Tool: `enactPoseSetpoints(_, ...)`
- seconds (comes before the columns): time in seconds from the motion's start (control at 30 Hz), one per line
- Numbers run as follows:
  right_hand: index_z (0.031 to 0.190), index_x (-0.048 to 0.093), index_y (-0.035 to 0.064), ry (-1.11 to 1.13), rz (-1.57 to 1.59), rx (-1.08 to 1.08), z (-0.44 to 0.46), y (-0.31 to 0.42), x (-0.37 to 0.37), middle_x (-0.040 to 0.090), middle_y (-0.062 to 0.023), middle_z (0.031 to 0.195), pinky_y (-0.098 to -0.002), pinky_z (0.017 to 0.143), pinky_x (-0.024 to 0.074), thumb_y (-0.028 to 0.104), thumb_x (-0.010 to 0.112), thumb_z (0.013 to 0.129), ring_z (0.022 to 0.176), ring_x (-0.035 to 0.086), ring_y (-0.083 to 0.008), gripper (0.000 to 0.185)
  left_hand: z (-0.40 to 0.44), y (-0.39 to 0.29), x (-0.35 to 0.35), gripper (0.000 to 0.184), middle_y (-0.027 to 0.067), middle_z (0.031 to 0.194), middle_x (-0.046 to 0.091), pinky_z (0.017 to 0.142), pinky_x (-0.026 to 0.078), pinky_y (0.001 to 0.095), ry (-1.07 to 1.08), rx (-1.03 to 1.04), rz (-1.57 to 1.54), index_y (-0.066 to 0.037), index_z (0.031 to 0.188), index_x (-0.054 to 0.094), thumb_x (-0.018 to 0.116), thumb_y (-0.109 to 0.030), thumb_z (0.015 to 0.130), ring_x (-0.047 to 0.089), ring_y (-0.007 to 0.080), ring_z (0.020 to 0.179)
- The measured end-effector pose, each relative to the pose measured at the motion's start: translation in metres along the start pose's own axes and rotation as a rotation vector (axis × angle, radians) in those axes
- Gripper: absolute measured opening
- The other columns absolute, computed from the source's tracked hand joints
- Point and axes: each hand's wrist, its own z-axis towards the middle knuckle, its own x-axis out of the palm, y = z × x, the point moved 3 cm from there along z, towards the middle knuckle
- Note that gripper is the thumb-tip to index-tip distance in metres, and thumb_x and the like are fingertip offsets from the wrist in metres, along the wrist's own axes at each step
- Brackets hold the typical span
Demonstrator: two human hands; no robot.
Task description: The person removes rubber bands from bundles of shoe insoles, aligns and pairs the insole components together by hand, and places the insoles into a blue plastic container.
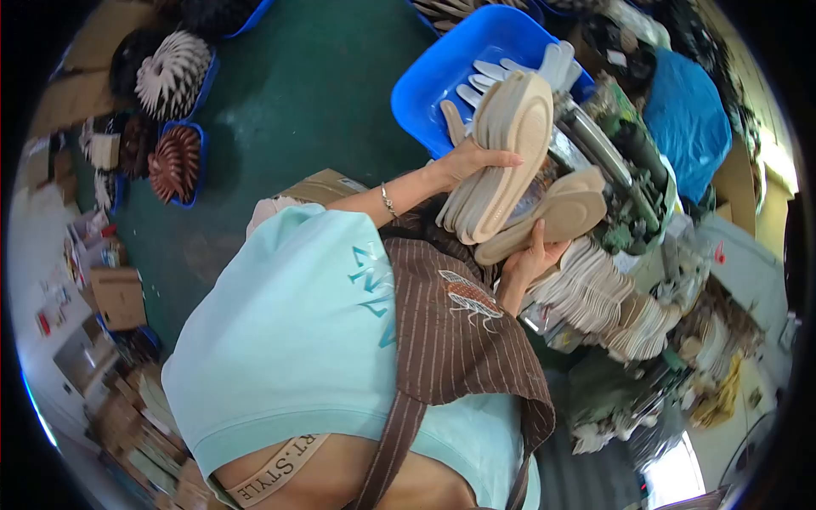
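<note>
My left hand point(476, 163), with a bracelet at its wrist, is closed around a thick stack of beige shoe insoles point(518, 123), thumb across the top one. Below and to the right, my right hand point(535, 259) grips a smaller bunch of insoles point(574, 211), its thumb lying along their edge. The two bunches are close together, and the lower one partly passes behind the stack. My right forearm is mostly hidden behind the brown striped apron point(459, 340).
A blue tub point(425, 93) with pale insoles stands just beyond my left hand. A long row of stacked insoles point(595, 297) lies to the right, near machine parts point(633, 170) and a blue bag point(687, 119). More filled tubs point(202, 166) and a cardboard box point(119, 297) are at left.
</note>
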Motion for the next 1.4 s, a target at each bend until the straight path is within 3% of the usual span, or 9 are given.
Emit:
enactPoseSetpoints(0.1,0.117,0.049,0.0001,-0.025,-0.165,0.044,0.034,-0.025,-0.016,0.058,-0.0099,0.112,-0.0327,0.089,0.046,-0.004,0.066,0.079,0.099,0.057,-0.0192,0.041,-0.004,-0.006,-0.002,0.061,0.0117,0.11,0.056,0.083,0.05,0.0321,-0.046,0.056,-0.001,0.001,0.122,0.045,0.073,-0.025,0.075,0.057,0.0191,0.098)
enactPoseSetpoints(0.27,0.117,0.049,-0.0009,0.108,-0.043,0.027,0.081,0.009,0.008,0.057,-0.0103,0.113,-0.0332,0.091,0.0449,0.0,0.065,0.082,0.101,0.057,-0.0202,0.038,-0.003,-0.001,0.005,0.059,0.0119,0.108,0.057,0.085,0.048,0.0319,0.011,0.013,-0.005,0.0,0.12,0.05,0.075,-0.026,0.073,0.057,0.019,0.099)
enactPoseSetpoints(0.43,0.121,0.047,-0.0036,0.047,-0.1,0.23,0.035,-0.019,0.003,0.056,-0.013,0.118,-0.0336,0.091,0.046,0.003,0.063,0.084,0.104,0.057,-0.0225,0.041,-0.003,0.01,0.009,0.067,0.0099,0.114,0.055,0.092,0.043,0.0318,0.017,0.061,-0.035,-0.002,0.125,0.047,0.078,-0.023,0.07,0.054,0.0198,0.105)
enactPoseSetpoints(0.57,0.113,0.05,-0.0057,0.152,-0.072,0.285,0.088,-0.016,-0.002,0.064,-0.0171,0.095,-0.0355,0.08,0.0519,0.015,0.055,0.091,0.086,0.063,-0.024,0.03,-0.009,0.002,0.016,0.071,0.0088,0.117,0.054,0.094,0.042,0.0317,0.132,-0.028,-0.042,-0.002,0.127,0.045,0.08,-0.023,0.068,0.051,0.0179,0.108)
enactPoseSetpoints(0.77,0.116,0.055,0.0003,0.354,-0.333,0.325,0.031,0.036,0.06,0.063,-0.0072,0.098,-0.027,0.072,0.0505,0.025,0.056,0.092,0.088,0.061,-0.0132,0.035,0.001,0.013,0.011,0.076,0.0093,0.118,0.053,0.093,0.041,0.0309,0.06,0.099,0.07,-0.002,0.127,0.045,0.082,-0.025,0.066,0.05,0.0172,0.11)
enactPoseSetpoints(0.8,0.116,0.056,0.0023,0.36,-0.34,0.268,0.015,0.045,0.074,0.062,-0.0016,0.102,-0.024,0.07,0.0463,0.024,0.061,0.089,0.088,0.059,-0.0099,0.034,0.003,0.015,0.008,0.077,0.0098,0.12,0.052,0.094,0.041,0.0315,0.022,0.133,0.076,-0.002,0.127,0.044,0.083,-0.025,0.065,0.05,0.0176,0.111)
enactPoseSetpoints(0.93,0.118,0.053,-0.0009,0.423,-0.322,0.205,0.024,0.036,0.059,0.061,-0.0058,0.106,-0.0254,0.077,0.0462,0.008,0.067,0.082,0.093,0.057,-0.0119,0.04,-0.003,0.014,0.01,0.078,0.011,0.123,0.05,0.095,0.04,0.0327,-0.169,0.174,0.155,0.0,0.128,0.043,0.083,-0.024,0.066,0.049,0.0193,0.113)
enactPoseSetpoints(1.07,0.105,0.053,-0.001,0.298,-0.278,0.143,0.015,0.039,0.056,0.06,-0.0065,0.099,-0.026,0.082,0.0457,-0.001,0.073,0.072,0.09,0.057,-0.0134,0.039,0.0,0.011,0.02,0.07,0.0098,0.122,0.051,0.092,0.044,0.0303,-0.095,0.253,0.238,0.001,0.128,0.041,0.079,-0.019,0.071,0.051,0.0182,0.11)
enactPoseSetpoints(1.4,0.105,0.048,0.0014,0.057,0.154,0.094,0.004,0.038,0.048,0.054,-0.007,0.106,-0.0274,0.083,0.0482,-0.008,0.066,0.077,0.094,0.056,-0.0138,0.035,-0.003,0.017,0.003,0.048,0.011,0.108,0.057,0.082,0.052,0.0319,-0.053,-0.075,-0.212,0.002,0.12,0.047,0.066,-0.017,0.079,0.06,0.0202,0.096)
